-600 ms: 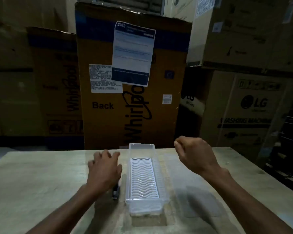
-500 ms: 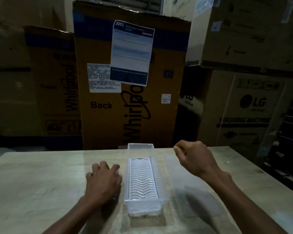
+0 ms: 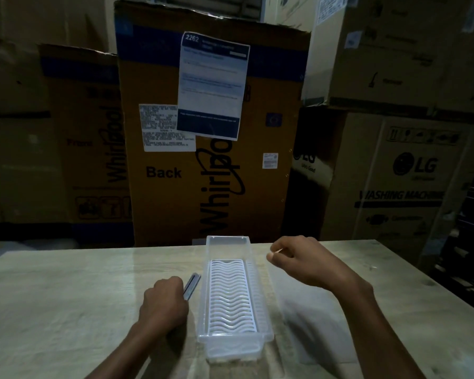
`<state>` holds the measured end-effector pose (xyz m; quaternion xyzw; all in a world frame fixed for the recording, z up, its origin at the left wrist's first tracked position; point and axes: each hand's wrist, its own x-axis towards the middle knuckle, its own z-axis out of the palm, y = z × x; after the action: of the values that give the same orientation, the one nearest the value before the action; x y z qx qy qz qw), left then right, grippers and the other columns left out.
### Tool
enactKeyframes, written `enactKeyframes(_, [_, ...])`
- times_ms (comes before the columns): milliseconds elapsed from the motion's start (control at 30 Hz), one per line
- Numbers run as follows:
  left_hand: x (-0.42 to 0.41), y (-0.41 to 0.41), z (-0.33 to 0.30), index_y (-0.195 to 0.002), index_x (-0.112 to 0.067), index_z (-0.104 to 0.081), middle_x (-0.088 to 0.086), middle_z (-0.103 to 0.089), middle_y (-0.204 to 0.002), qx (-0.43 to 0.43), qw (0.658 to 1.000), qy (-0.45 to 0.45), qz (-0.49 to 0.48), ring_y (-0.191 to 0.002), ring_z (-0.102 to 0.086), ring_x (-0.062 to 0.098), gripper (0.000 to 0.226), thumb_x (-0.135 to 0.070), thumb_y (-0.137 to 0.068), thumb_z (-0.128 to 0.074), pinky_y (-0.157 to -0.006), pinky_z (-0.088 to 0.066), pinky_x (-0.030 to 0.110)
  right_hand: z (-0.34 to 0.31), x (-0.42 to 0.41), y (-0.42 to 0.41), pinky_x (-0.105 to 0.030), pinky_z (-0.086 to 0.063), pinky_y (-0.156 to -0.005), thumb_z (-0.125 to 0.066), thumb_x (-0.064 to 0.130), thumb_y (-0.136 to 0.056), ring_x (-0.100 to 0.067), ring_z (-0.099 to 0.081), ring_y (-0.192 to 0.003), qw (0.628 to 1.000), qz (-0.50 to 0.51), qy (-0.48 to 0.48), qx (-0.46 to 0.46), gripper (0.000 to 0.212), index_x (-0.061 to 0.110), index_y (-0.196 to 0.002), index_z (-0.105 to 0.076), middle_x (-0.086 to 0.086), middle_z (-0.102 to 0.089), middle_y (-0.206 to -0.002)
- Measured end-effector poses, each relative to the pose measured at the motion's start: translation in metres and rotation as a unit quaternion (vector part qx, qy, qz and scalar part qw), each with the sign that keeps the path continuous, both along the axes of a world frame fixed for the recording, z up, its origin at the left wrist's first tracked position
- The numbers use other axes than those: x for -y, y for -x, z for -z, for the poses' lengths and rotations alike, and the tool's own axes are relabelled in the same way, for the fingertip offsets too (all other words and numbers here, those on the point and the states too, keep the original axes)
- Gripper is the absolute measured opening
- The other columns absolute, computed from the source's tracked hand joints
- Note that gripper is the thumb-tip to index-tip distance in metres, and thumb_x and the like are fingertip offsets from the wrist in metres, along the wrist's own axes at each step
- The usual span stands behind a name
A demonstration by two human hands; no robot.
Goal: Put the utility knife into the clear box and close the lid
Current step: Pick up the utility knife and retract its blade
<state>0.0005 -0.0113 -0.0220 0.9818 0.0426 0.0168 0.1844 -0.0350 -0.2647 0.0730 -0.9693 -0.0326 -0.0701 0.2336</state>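
The left hand (image 3: 163,303) is gripping the utility knife (image 3: 191,286), whose far end is sticking out just beside the clear box (image 3: 231,295). The right hand (image 3: 303,262) is hovering loosely curled and empty past the box's right wall. The box is sitting on the bench (image 3: 66,296), cardboard cartons (image 3: 211,127) standing behind.

- The room was dim, the light weak and cool.
- A pale wood-grain table (image 3: 66,296) filled the foreground.
- Tall cardboard appliance boxes stood stacked behind it: a Whirlpool carton (image 3: 268,187) marked "Back", with paper labels (image 3: 212,86) stuck on it.
- LG washing-machine boxes (image 3: 400,181) stood to the right.
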Motion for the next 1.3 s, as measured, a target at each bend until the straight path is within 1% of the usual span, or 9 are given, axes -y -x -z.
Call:
enactKeyframes(233, [0.002, -0.003, -0.002, -0.072, -0.025, -0.036, -0.007, -0.043, -0.074, -0.007, 1.0, -0.013, 0.002, -0.066, -0.042, 0.008, 0.034, -0.022, -0.092, -0.063, -0.061, -0.033, 0.023, -0.002, -0.005, -0.001, -0.033, -0.056, -0.092, -0.059, 0.044, -0.097, -0.012, -0.064, -0.104, 0.999, -0.029, 0.0, -0.032, 0.04, 0.02, -0.13, -0.062, -0.001, -0.068, -0.127])
enactKeyframes(567, [-0.006, -0.009, 0.002, -0.088, -0.018, -0.06, 0.003, -0.068, -0.092, -0.024, 0.999, 0.042, 0.005, -0.081, -0.064, 0.016, 0.012, -0.021, -0.085, -0.072, -0.072, -0.058, 0.03, -0.002, -0.006, 0.0, -0.038, -0.055, -0.097, -0.059, 0.043, -0.097, -0.014, -0.065, -0.11, 0.998, -0.03, 0.013, -0.045, 0.044, 0.019, -0.133, -0.06, -0.003, -0.067, -0.131])
enactKeyframes(667, [-0.019, -0.005, -0.007, -0.088, -0.016, -0.065, 0.002, -0.069, -0.086, -0.036, 0.99, 0.133, 0.008, -0.078, -0.064, 0.014, 0.01, -0.02, -0.085, -0.074, -0.059, -0.05, 0.025, 0.0, -0.01, 0.0, -0.036, -0.056, -0.094, -0.059, 0.042, -0.097, -0.014, -0.065, -0.107, 0.999, -0.031, 0.016, -0.038, 0.041, 0.018, -0.131, -0.062, -0.003, -0.068, -0.128])
enactKeyframes(767, [-0.033, 0.002, -0.025, -0.087, -0.014, -0.065, 0.007, -0.066, -0.082, -0.009, 0.952, 0.307, -0.002, -0.074, -0.062, 0.018, 0.008, -0.016, -0.086, -0.073, -0.06, -0.048, 0.03, -0.004, -0.016, 0.004, -0.032, -0.055, -0.09, -0.059, 0.037, -0.099, -0.012, -0.065, -0.104, 0.999, -0.029, 0.0, 0.016, 0.035, 0.018, -0.128, -0.065, 0.0, -0.07, -0.124])
enactKeyframes(867, [-0.021, 0.018, -0.054, -0.093, -0.006, -0.068, 0.016, -0.067, -0.086, 0.009, 0.844, 0.536, 0.018, -0.079, -0.064, 0.027, 0.007, -0.011, -0.088, -0.068, -0.077, -0.056, 0.043, -0.009, -0.026, 0.008, -0.036, -0.058, -0.091, -0.061, 0.037, -0.097, -0.006, -0.067, -0.098, 0.995, -0.05, -0.059, 0.065, 0.031, 0.023, -0.125, -0.065, 0.007, -0.07, -0.112])
enactKeyframes(967, [0.006, 0.032, -0.082, -0.102, -0.003, -0.068, 0.016, -0.071, -0.094, 0.0, 0.739, 0.671, 0.056, -0.089, -0.07, 0.029, 0.019, -0.011, -0.086, -0.069, -0.078, -0.058, 0.039, -0.013, -0.044, 0.016, -0.034, -0.062, -0.085, -0.065, 0.035, -0.095, -0.008, -0.073, -0.091, 0.974, -0.121, -0.189, 0.012, 0.039, 0.026, -0.132, -0.058, 0.008, -0.069, -0.109])
enactKeyframes(1067, [0.026, 0.043, -0.095, -0.103, -0.005, -0.068, 0.014, -0.074, -0.091, 0.017, 0.719, 0.689, 0.09, -0.085, -0.074, 0.028, 0.023, -0.016, -0.083, -0.071, -0.075, -0.061, 0.04, -0.014, -0.061, 0.023, -0.035, -0.063, -0.081, -0.068, 0.029, -0.093, -0.014, -0.075, -0.093, 0.945, -0.177, -0.273, -0.021, 0.05, 0.03, -0.14, -0.05, 0.002, -0.066, -0.112])
enactKeyframes(1200, [0.033, 0.055, -0.103, -0.103, -0.006, -0.067, 0.005, -0.079, -0.084, 0.051, 0.731, 0.667, 0.139, -0.084, -0.077, 0.024, 0.021, -0.015, -0.085, -0.069, -0.069, -0.063, 0.036, -0.015, -0.068, 0.025, -0.035, -0.064, -0.078, -0.065, 0.016, -0.094, -0.021, -0.075, -0.095, 0.923, -0.212, -0.322, 0.008, 0.043, 0.043, -0.125, -0.055, -0.006, -0.061, -0.114])
enactKeyframes(1300, [0.028, 0.056, -0.103, -0.104, -0.007, -0.068, 0.01, -0.078, -0.094, 0.055, 0.739, 0.653, 0.156, -0.089, -0.077, 0.026, 0.021, -0.02, -0.088, -0.066, -0.071, -0.063, 0.037, -0.014, -0.067, 0.025, -0.033, -0.063, -0.074, -0.064, 0.014, -0.095, -0.024, -0.076, -0.093, 0.91, -0.219, -0.351, -0.001, 0.04, 0.035, -0.128, -0.057, -0.012, -0.06, -0.115])
